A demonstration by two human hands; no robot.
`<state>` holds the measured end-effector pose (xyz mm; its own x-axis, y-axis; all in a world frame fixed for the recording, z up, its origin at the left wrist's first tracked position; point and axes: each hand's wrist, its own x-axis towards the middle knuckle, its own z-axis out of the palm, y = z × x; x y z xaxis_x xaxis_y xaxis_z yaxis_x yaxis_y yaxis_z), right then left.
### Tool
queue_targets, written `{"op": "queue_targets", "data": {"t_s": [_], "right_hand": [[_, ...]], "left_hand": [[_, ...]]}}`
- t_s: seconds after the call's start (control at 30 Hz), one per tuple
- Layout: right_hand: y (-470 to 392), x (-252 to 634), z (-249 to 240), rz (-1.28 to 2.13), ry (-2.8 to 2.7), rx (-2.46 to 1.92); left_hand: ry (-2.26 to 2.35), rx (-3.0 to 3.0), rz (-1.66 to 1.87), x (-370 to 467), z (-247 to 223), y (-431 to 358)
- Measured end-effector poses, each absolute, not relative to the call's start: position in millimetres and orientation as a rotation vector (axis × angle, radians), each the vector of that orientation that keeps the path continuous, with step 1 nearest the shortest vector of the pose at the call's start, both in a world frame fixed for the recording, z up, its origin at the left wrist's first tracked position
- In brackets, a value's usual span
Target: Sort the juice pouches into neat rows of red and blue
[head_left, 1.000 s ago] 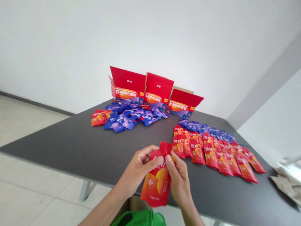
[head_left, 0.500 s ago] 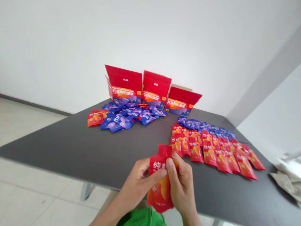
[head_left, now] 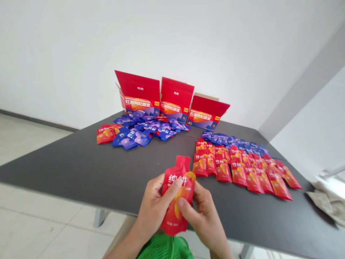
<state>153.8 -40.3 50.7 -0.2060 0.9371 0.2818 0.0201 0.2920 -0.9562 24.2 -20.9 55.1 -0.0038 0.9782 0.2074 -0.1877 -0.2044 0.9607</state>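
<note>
A red pouch (head_left: 175, 216) with orange fruit printed on it is held upright between both hands, at the table's near edge. My left hand (head_left: 155, 203) grips its left side, thumb across the printed front. From the right, my right hand (head_left: 203, 212) pinches the same pouch, thumb on the lower front and fingers behind. Rows of red pouches (head_left: 238, 172) lie on the table just beyond my right hand, with blue pouches (head_left: 242, 145) behind them. Farther off to the left is a loose heap of blue pouches (head_left: 142, 131) with a few red pouches (head_left: 105, 135) at its left end.
Three red cartons with raised flaps stand at the back: a left carton (head_left: 140, 93), a middle carton (head_left: 175, 100) and a right carton (head_left: 206, 113). They are on the dark table (head_left: 81, 162), near a white wall. A beige cloth-like item (head_left: 327, 203) lies at the right edge.
The pouch has moved slightly left and up, still in both hands. My right thumb has slid from the pouch's upper part to its lower front, uncovering more of the print.
</note>
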Motion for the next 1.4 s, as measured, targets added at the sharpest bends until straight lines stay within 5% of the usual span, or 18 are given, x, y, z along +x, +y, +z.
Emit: {"op": "queue_targets", "data": {"t_s": [0.67, 1.07, 1.2, 1.4], "right_hand": [[-46, 140, 29, 0.767, -1.249, -1.078], [-44, 136, 30, 1.056, -0.988, -1.03], [-44, 140, 46, 1.209, -1.147, -0.912], [-46, 153, 54, 0.958, -1.412, -0.961]], "left_hand": [[0.924, 1.408, 1.366, 23, 44, -24], [0.891, 1.529, 1.3, 15, 50, -28], [0.746, 1.275, 1.192, 15, 48, -24], [0.728, 1.396, 1.206, 14, 52, -19]]}}
